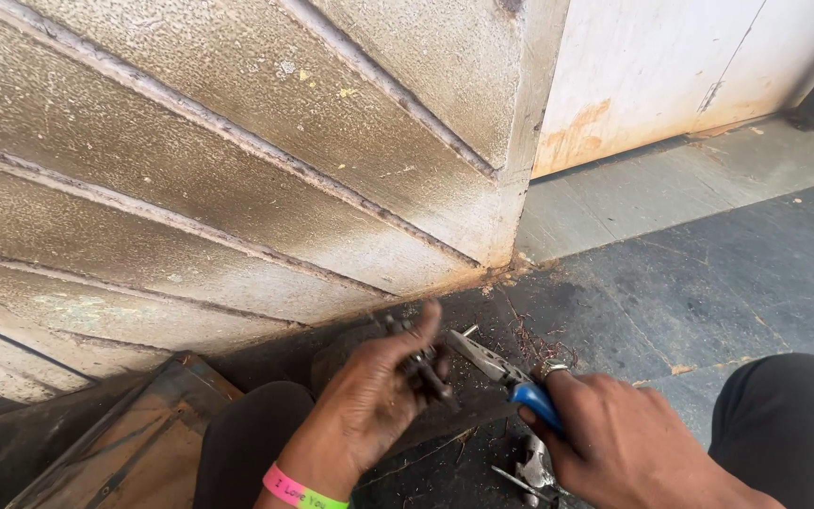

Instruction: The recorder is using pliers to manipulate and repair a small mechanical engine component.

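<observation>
While the left hand (369, 401) grips a small dark part (421, 363), the right hand (614, 443), at four o'clock from it, clasps blue-handled pliers (501, 372) whose tips nearly reach the part; the work looks midway.

Soft, even daylight falls over everything I look down on, brighter toward the pale wall (652, 75) at the upper right and dimmer at the lower left, with no hard shadows and no glare. My left hand (374, 396) casts only a faint shade on the dark floor (690, 283) under it, and its fingertips (426, 325) are slightly smeared by motion. The picture is otherwise sharp, though the ribbed shutter (190, 170) bends and stretches near the left edge from the wide lens.
</observation>
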